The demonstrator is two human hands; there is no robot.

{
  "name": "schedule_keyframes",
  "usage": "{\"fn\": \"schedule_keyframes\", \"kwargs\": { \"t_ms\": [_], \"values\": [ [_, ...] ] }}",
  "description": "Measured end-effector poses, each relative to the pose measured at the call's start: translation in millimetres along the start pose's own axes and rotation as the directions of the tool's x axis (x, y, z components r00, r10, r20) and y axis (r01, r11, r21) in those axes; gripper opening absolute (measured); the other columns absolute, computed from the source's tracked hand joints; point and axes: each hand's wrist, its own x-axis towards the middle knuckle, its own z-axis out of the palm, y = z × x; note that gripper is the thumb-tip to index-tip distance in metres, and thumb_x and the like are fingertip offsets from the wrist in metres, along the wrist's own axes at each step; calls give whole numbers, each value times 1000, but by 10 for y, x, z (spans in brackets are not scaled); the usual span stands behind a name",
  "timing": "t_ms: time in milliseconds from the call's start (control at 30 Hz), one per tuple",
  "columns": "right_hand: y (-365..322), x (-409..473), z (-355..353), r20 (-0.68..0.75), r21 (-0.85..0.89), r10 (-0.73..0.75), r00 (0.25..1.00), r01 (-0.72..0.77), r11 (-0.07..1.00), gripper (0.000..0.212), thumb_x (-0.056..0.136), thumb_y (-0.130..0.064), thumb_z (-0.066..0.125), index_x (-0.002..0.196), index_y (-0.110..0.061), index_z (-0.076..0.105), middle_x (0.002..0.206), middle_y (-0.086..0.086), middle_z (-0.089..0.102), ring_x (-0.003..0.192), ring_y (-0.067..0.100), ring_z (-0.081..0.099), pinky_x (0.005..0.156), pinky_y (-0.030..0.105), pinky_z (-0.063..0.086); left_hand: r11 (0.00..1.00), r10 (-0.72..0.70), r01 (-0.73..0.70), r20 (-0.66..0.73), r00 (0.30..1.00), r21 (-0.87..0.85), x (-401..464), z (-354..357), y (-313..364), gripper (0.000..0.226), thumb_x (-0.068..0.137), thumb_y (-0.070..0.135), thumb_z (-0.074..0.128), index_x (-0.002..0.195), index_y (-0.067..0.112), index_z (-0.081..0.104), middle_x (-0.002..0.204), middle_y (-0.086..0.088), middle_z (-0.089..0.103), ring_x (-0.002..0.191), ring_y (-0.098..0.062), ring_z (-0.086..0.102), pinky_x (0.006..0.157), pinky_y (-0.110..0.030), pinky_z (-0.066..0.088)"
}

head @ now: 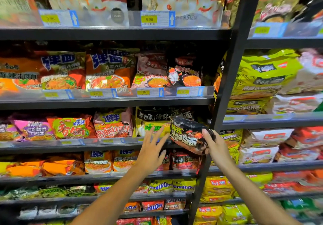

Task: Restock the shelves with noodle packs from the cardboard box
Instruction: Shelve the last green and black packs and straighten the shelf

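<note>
Now your right hand (215, 144) grips the black noodle pack (189, 134), left hand (151, 148) fingers spread; slide it upright beside the yellow pack (153, 125).

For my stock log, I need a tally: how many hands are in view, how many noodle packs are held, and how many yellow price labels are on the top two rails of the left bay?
Hands: 2, left hand and right hand
Held packs: 1, the black pack
Labels: 6 yellow price labels
Total: 9

Both forearms are bare up to the picture edge; no sleeve shows. The left hand (151, 150) and right hand (215, 145) wear nothing.
</note>
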Motion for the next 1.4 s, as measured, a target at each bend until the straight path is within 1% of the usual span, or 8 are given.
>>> {"fn": "schedule_keyframes", "kwargs": {
  "t_ms": [267,500,667,833,967,1033,1167,1400],
  "values": [
    [-275,491,229,-144,-88,76,987,-89,992,47,100,-58,37,74,-23,54,68,0,60,68,18,60,59,32,37,966,-187,148,175,967,213,110,-14,-116,75,90,64,6,157,32,-4,162,-10,-23,146,-40,-26,120,-60,-2],
    [-281,977,524,-253,-101,186,950,-217,971,38,103,-38,37,109,-4,55,107,14,59,101,35,57,77,37,40,977,-173,146,171,970,157,75,-12,-96,75,95,59,32,157,34,-3,162,-13,-20,144,-47,-23,117,-60,-5],
    [-339,1159,589,-327,-106,257,910,-305,946,11,99,-11,38,96,-3,45,99,12,42,81,31,48,72,35,37,997,-53,45,133,990,63,65,-60,-38,73,99,52,37,156,39,-5,164,-4,-19,147,-40,-23,117,-57,-9],
    [-166,1134,740,-295,-147,287,912,-340,929,34,100,-24,46,117,5,52,121,21,56,97,36,55,76,37,42,1000,-6,2,156,988,28,170,-140,49,75,100,50,39,154,42,-12,162,7,-27,147,-33,-27,120,-55,-9],
    [71,739,855,-328,-119,123,937,-170,978,85,93,-46,61,156,-9,18,162,7,21,144,28,30,110,42,35,999,-42,37,201,979,27,245,-115,66,77,100,51,39,153,42,-16,161,5,-30,146,-36,-30,120,-59,-8],
    [250,473,906,-304,-234,-111,946,39,971,84,93,-47,61,157,-22,13,165,-4,10,150,19,15,115,36,27,999,-43,35,224,974,41,256,-85,67,79,99,51,39,152,42,-18,161,2,-31,145,-38,-31,119,-61,-5],
    [516,226,935,7,-639,-448,894,349,686,68,98,-42,54,156,-33,20,166,-1,-1,153,24,-3,119,40,17,997,-32,20,170,985,76,182,-21,44,82,97,50,43,155,38,-13,163,-3,-25,147,-39,-24,119,-63,1],
    [600,374,1027,250,-813,-393,885,412,410,60,101,-57,33,156,-38,20,167,-2,-9,151,38,-14,119,59,1,980,-64,45,93,994,192,117,-39,-254,74,97,60,31,157,36,-3,166,-9,-11,148,-45,-16,117,-67,5]
  ]
}}
